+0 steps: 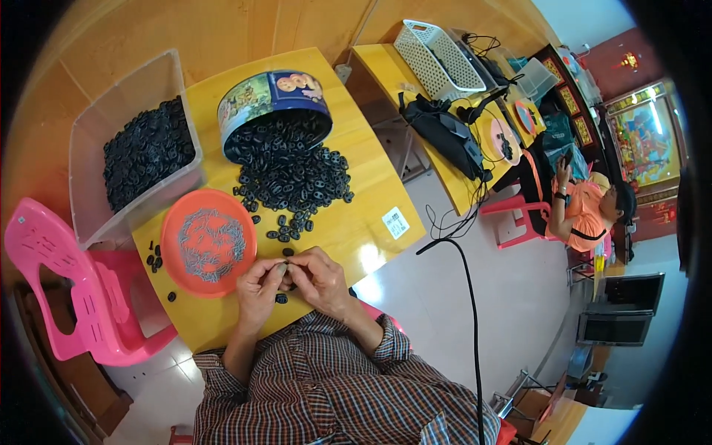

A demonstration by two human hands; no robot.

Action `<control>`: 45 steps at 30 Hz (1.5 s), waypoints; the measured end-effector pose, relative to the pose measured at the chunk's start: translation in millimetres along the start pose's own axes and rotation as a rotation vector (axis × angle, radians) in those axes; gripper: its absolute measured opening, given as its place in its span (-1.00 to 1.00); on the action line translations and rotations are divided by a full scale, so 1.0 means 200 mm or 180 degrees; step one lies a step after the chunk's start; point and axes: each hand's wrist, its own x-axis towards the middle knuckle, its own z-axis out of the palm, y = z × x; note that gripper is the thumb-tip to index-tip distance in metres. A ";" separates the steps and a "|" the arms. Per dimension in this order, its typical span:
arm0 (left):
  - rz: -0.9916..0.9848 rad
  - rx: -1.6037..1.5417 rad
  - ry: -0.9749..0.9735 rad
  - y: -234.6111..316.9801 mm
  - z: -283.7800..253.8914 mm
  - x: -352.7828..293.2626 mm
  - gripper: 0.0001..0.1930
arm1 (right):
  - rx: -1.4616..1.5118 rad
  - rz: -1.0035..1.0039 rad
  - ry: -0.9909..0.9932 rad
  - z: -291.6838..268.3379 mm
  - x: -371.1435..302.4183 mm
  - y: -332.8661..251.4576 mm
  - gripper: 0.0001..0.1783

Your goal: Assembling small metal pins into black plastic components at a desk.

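Observation:
Close to the table's front edge, my left hand (pixel 259 291) and my right hand (pixel 320 284) meet fingertip to fingertip. Both are closed in a pinch around a small black oval piece (pixel 286 262), mostly covered by the fingers. Beside my left hand is an orange round tray (pixel 172 241) holding many small silvery metal pins (pixel 211 245). Beyond my hands, a heap of black oval pieces with holes (pixel 297 178) spills from a round tin (pixel 248 104) tipped on its side. A loose black piece (pixel 281 299) lies just below my fingers.
At the left stands a clear plastic bin (pixel 85 174) of black pieces, beside a pink chair (pixel 55 297). Another yellow table (pixel 386 67) at the right bears a white basket (pixel 437 59) and a black bag (pixel 445 133). A seated person (pixel 589 211) and a black cable (pixel 472 311) are farther right.

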 end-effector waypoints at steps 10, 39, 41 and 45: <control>-0.0003 -0.0022 -0.0081 0.01 0.01 0.01 -0.83 | 0.0901 0.0969 -0.0201 -0.01 0.00 -0.02 -0.92; -0.0369 -0.0524 -0.0123 0.00 -0.08 -0.02 -0.87 | -0.0017 0.1097 0.0061 0.04 0.04 0.13 -0.87; -0.0417 -0.0563 -0.0117 0.02 -0.07 -0.02 -0.87 | 0.1623 0.2315 -0.0032 0.01 0.05 0.08 -0.82; -0.0479 -0.0815 -0.0077 0.01 -0.05 -0.01 -0.88 | 0.2945 0.2633 -0.0151 -0.04 0.05 0.09 -0.82</control>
